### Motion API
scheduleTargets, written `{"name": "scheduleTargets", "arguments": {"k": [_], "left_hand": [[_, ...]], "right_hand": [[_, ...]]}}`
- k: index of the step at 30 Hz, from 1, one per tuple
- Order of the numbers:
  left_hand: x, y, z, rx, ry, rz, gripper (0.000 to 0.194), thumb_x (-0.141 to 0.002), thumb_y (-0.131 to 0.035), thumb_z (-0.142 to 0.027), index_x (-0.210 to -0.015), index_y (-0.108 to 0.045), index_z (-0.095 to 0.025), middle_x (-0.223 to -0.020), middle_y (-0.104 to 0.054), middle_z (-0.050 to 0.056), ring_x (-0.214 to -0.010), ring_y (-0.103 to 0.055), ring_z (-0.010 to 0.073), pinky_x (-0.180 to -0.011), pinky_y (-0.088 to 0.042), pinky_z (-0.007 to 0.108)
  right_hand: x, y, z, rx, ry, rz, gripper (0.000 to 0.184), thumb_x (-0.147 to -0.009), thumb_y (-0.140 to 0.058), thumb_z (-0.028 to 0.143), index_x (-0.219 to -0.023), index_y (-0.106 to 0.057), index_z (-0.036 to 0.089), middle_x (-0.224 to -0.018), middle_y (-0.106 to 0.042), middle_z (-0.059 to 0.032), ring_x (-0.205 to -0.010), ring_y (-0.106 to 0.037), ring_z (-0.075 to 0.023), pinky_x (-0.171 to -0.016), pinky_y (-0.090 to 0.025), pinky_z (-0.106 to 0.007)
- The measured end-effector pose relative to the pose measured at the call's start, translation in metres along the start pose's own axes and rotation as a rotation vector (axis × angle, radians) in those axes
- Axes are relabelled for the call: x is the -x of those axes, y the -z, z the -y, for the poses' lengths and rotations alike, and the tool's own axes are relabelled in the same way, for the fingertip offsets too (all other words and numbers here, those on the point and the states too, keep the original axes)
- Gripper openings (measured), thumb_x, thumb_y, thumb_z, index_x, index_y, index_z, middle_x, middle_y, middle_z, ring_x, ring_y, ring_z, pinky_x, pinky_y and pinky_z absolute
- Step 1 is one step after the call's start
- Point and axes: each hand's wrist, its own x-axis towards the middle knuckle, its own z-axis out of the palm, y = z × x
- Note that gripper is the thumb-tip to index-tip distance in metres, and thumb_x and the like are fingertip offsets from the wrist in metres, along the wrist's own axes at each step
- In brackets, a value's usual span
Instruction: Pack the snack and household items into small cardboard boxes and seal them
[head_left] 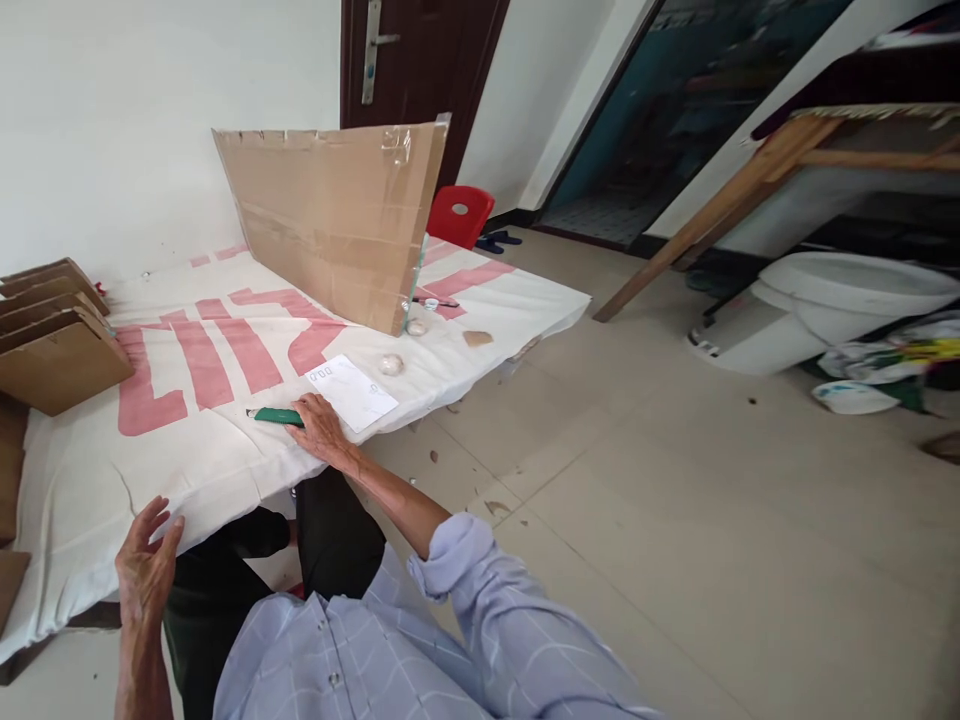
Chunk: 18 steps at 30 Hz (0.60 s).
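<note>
1. Green, slim utility knife (276, 415) is laid on white-cloth-covered desk (217, 455), long axis approx. L–R.
2. R end is covered by R hand (319, 425); grip can't be told.
3. L hand (146, 560) is held empty, spread, farther off.

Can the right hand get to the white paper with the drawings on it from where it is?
Yes, it looks like it: the white paper lies right beside the right hand, with nothing standing between. The green cutter is on the hand's other side.
</note>
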Motion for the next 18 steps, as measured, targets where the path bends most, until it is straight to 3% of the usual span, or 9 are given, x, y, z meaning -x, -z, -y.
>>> {"name": "scheduleTargets", "arguments": {"k": [4, 14, 18], "left_hand": [[0.004, 0.003, 0.006, 0.013, 0.036, 0.002, 0.067, -0.072, -0.082, -0.065, -0.128, -0.074, -0.029, -0.13, -0.079, 0.015, -0.119, -0.078, 0.0443, -0.101, -0.065, 0.062], [0.005, 0.001, 0.006, 0.033, 0.038, -0.006, 0.072, -0.069, -0.082, -0.066, -0.128, -0.075, -0.025, -0.134, -0.079, 0.016, -0.123, -0.077, 0.0432, -0.109, -0.063, 0.06], [0.004, 0.001, 0.003, -0.016, 0.061, -0.007, 0.08, -0.065, -0.082, -0.068, -0.13, -0.076, -0.022, -0.127, -0.08, 0.016, -0.111, -0.08, 0.0396, -0.096, -0.067, 0.055]], "right_hand": [[0.013, 0.002, -0.011, 0.023, -0.022, -0.057, 0.036, -0.101, -0.075, 0.028, -0.134, -0.068, 0.015, -0.135, -0.065, -0.0179, -0.125, -0.057, -0.0336, -0.113, -0.047, -0.05], [0.014, 0.004, -0.019, 0.035, -0.035, -0.012, 0.04, -0.103, -0.072, 0.031, -0.138, -0.067, 0.011, -0.138, -0.064, -0.0209, -0.126, -0.057, -0.0346, -0.117, -0.046, -0.053], [0.019, 0.004, -0.021, -0.039, -0.004, -0.064, 0.042, -0.101, -0.075, 0.034, -0.136, -0.068, 0.012, -0.138, -0.064, -0.0214, -0.127, -0.058, -0.0357, -0.115, -0.05, -0.052]]}}
